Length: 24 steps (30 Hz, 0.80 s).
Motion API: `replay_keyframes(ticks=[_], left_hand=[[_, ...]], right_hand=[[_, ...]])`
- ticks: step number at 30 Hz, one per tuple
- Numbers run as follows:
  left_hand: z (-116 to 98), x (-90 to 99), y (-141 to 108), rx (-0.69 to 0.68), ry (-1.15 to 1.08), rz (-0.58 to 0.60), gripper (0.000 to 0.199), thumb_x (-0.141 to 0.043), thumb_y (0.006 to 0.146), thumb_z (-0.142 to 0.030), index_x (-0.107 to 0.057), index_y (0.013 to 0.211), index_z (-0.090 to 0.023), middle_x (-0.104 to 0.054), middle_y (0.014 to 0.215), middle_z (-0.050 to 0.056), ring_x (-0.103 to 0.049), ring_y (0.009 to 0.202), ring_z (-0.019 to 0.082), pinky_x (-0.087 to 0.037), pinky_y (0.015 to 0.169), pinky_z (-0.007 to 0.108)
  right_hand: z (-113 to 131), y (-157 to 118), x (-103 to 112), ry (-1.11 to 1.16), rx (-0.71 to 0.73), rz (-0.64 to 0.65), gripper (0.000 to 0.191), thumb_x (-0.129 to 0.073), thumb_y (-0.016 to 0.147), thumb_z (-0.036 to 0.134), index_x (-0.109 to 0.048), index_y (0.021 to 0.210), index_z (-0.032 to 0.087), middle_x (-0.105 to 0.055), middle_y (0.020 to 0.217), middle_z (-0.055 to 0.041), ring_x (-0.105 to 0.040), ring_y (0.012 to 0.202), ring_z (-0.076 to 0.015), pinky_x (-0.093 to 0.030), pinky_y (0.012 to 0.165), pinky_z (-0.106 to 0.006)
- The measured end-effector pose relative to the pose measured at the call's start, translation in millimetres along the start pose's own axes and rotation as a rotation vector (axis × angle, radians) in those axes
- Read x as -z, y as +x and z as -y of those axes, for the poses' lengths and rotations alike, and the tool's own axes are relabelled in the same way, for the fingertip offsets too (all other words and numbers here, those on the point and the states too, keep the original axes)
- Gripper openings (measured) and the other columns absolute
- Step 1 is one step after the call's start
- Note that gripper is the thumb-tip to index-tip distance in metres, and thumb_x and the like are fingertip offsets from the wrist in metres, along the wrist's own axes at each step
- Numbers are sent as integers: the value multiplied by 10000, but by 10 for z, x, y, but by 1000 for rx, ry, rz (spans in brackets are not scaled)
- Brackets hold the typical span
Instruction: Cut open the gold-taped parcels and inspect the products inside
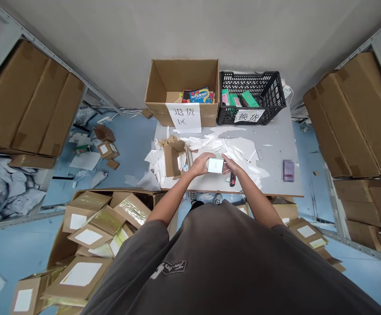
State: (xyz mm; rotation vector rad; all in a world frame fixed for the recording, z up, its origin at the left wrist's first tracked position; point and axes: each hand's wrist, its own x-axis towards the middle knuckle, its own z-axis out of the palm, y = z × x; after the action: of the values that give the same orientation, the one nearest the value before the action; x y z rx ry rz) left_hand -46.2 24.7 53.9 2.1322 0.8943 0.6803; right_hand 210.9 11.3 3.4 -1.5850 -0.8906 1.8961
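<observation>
Between both hands, over the table's front part, is a small white box (215, 166) with a tiny dark mark on the face turned to me. My left hand (202, 164) grips its left side, fingers closed round the edge. On the right side my right hand (230, 165) holds it too, with the fingertips partly hidden. Just below my right hand lies a red and black box cutter (232, 179). An opened cardboard box (173, 161) stands left of my left hand, with paper scraps and something small inside.
Torn white paper (239, 146) is strewn over the table (277, 148). At the back stand a large carton (183, 72) with colourful boxes and a black crate (272, 116) with green boxes. A big bin of parcels (88, 236) is at left; shelves flank both sides.
</observation>
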Motion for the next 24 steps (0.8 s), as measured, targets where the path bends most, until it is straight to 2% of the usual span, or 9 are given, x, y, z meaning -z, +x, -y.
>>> replay_keyframes(ticks=[2, 4, 5, 7, 11, 16, 20, 22, 24], left_hand=[[80, 46, 61, 91, -44, 36, 663, -896, 730, -289, -666, 1343, -183, -731, 1337, 140, -692, 1259, 339, -556, 1094, 470], [192, 35, 126, 186, -121, 101, 694, -923, 682, -311, -668, 1314, -179, -752, 1251, 111, -720, 1149, 320, -584, 1000, 434], [257, 7, 162, 226, -174, 137, 720, -935, 663, -326, -665, 1313, -177, -756, 1220, 99, -726, 1110, 312, -592, 964, 422], [395, -91, 234, 282, -283, 199, 798, -961, 627, -360, -650, 1336, -168, -758, 1199, 95, -728, 1088, 305, -599, 937, 414], [577, -366, 289, 359, -306, 197, 1022, -988, 574, -356, -578, 1480, -120, -708, 1359, 172, -670, 1282, 361, -559, 1090, 487], [417, -772, 76, 377, -114, 138, 1276, -959, 639, -353, -323, 1727, -148, -410, 1717, 226, -409, 1597, 414, -396, 1304, 507], [235, -1067, -91, 518, 20, 10, 1150, -879, 766, -323, -289, 1739, -159, -417, 1704, 232, -431, 1583, 409, -424, 1287, 531], [252, -1086, -104, 540, 51, -5, 1076, -842, 774, -248, -333, 1716, -139, -456, 1674, 242, -466, 1558, 400, -446, 1269, 535], [338, -987, -71, 476, 54, 67, 1041, -851, 738, -208, -411, 1678, -131, -496, 1651, 237, -473, 1551, 398, -432, 1281, 550]], right_hand=[[-101, -32, 61, -137, 129, -115, 638, -757, 852, 548, -634, 1403, 250, -757, 1291, -145, -761, 1076, -321, -655, 893, -482], [-208, -36, 49, -263, 314, -89, 859, -836, 738, 430, -548, 1539, 311, -630, 1542, -125, -636, 1370, -346, -580, 1070, -530], [-266, -18, 10, -313, 397, -56, 949, -863, 690, 394, -518, 1571, 320, -593, 1588, -118, -577, 1444, -353, -537, 1128, -546], [-393, 57, -117, -373, 477, -73, 969, -893, 642, 385, -533, 1535, 283, -637, 1525, -132, -589, 1417, -365, -514, 1149, -552], [-720, 268, -394, -375, 454, -336, 649, -856, 696, 445, -588, 1251, 241, -761, 1185, -125, -716, 1054, -333, -604, 944, -480], [-1168, 385, -549, -386, 346, -526, 410, -713, 744, 389, -507, 1076, 265, -727, 972, -65, -690, 888, -309, -600, 846, -455], [-1277, 383, -561, -364, 337, -506, 423, -636, 782, 337, -529, 1181, 246, -739, 1084, -91, -689, 971, -296, -588, 953, -458], [-1228, 344, -507, -366, 340, -425, 599, -690, 768, 360, -531, 1332, 233, -728, 1258, -132, -685, 1132, -322, -564, 1054, -491], [-1142, 275, -418, -384, 381, -311, 839, -781, 718, 381, -493, 1489, 220, -642, 1482, -170, -614, 1358, -352, -494, 1186, -519]])
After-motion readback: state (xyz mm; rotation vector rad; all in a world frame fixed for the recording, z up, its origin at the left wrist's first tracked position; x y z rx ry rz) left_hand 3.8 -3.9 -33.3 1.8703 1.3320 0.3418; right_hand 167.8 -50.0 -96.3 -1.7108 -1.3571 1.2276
